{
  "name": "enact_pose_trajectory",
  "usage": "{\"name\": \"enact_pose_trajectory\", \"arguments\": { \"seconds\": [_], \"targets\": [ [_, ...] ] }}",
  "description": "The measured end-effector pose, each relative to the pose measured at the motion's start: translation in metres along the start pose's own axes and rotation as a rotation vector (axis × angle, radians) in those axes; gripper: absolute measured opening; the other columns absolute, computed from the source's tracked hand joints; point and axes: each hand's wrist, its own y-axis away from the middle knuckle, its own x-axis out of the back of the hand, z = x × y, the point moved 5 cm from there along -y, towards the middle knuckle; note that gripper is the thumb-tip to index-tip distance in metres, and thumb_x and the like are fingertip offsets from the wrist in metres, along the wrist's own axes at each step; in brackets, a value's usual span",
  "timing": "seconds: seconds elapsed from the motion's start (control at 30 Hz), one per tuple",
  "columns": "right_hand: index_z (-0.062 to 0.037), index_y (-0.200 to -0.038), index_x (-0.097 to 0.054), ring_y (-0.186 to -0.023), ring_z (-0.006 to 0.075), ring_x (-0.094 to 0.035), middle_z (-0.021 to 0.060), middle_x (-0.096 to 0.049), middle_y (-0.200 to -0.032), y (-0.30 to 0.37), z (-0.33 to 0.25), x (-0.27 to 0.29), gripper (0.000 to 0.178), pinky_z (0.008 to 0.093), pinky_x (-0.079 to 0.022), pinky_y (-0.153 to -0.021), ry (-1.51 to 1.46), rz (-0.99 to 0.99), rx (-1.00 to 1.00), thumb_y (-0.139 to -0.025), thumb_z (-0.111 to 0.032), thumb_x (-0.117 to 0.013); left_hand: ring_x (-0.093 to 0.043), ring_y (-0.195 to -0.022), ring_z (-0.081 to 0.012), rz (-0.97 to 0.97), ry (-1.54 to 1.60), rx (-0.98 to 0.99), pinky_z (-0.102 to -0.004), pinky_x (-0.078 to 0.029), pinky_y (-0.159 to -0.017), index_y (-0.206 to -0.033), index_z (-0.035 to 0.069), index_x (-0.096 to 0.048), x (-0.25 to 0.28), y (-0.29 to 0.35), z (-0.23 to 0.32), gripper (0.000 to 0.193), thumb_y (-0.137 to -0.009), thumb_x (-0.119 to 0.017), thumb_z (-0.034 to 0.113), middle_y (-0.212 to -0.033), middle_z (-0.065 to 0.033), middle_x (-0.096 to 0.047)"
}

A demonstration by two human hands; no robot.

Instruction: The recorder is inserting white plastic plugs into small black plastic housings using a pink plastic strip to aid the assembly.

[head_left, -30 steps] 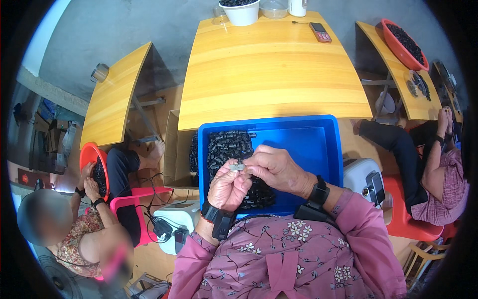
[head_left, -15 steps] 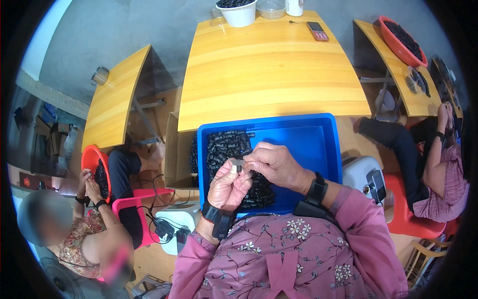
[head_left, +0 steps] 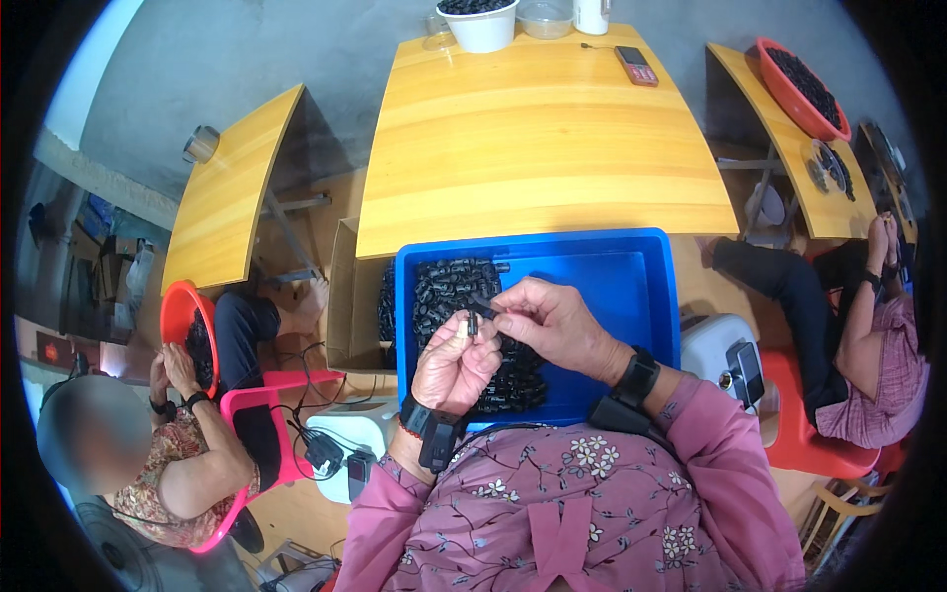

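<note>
Over the blue tray (head_left: 621,296) my two hands meet close together. My left hand (head_left: 451,373) pinches a small black cylindrical part (head_left: 473,324) upright between thumb and fingers. In the fingertips of my right hand (head_left: 564,328) is a small dark piece (head_left: 481,303), just above that part; whether the two touch I cannot tell. Under and beside my hands, a heap of black cylindrical parts (head_left: 444,291) fills the tray's left side. Both wrists carry black strapped devices.
Beyond the tray stands a yellow wooden table (head_left: 543,138) with a white bowl (head_left: 488,30) of black parts, a see-through container (head_left: 546,20) and a phone (head_left: 636,66). A cardboard box (head_left: 342,306) sits left. Seated people work at either side, near red basins (head_left: 181,326).
The part in my left fingers now stands upright. My right fingertips have shifted a little, and a dark piece shows between them. The person at the left has leaned slightly.
</note>
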Motion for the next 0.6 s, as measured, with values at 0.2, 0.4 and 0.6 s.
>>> {"name": "enact_pose_trajectory", "arguments": {
  "seconds": [0.2, 0.4, 0.6],
  "targets": [
    [-0.0006, -0.102, -0.067, -0.073, 0.0143, -0.058, 0.0069, -0.061, -0.084, -0.004, -0.021, -0.008, 0.021, 0.0289, -0.049, -0.068, 0.2, -0.069, 0.133, -0.087, -0.014, -0.071, -0.054, -0.075, -0.0141, 0.007, -0.035, 0.024, -0.0264, -0.046, -0.062, -0.11, 0.004, -0.059, 0.006, 0.003, -0.001, 0.016, -0.095, -0.062, 0.009, -0.094, -0.0077, -0.061],
    [0.0, -0.104, -0.065, -0.078, 0.0256, -0.063, 0.013, -0.062, -0.089, 0.0, -0.022, -0.006, 0.021, 0.0344, -0.051, -0.07, 0.245, -0.048, 0.243, -0.09, -0.015, -0.067, -0.047, -0.069, -0.0109, 0.072, -0.077, -0.001, -0.0237, -0.042, -0.06, -0.11, 0.0, -0.059, 0.003, 0.002, -0.002, 0.018, -0.096, -0.061, 0.01, -0.09, -0.0058, -0.058],
    [0.0002, -0.101, -0.063, -0.083, 0.0327, -0.062, 0.0148, -0.06, -0.09, 0.004, -0.02, -0.01, 0.015, 0.0387, -0.052, -0.073, 0.349, -0.134, 0.27, -0.091, -0.012, -0.061, -0.055, -0.073, -0.0163, 0.022, -0.022, -0.037, -0.0289, -0.046, -0.063, -0.107, 0.004, -0.058, 0.012, 0.001, 0.001, 0.011, -0.095, -0.059, 0.006, -0.091, -0.0094, -0.064]
  ]
}}
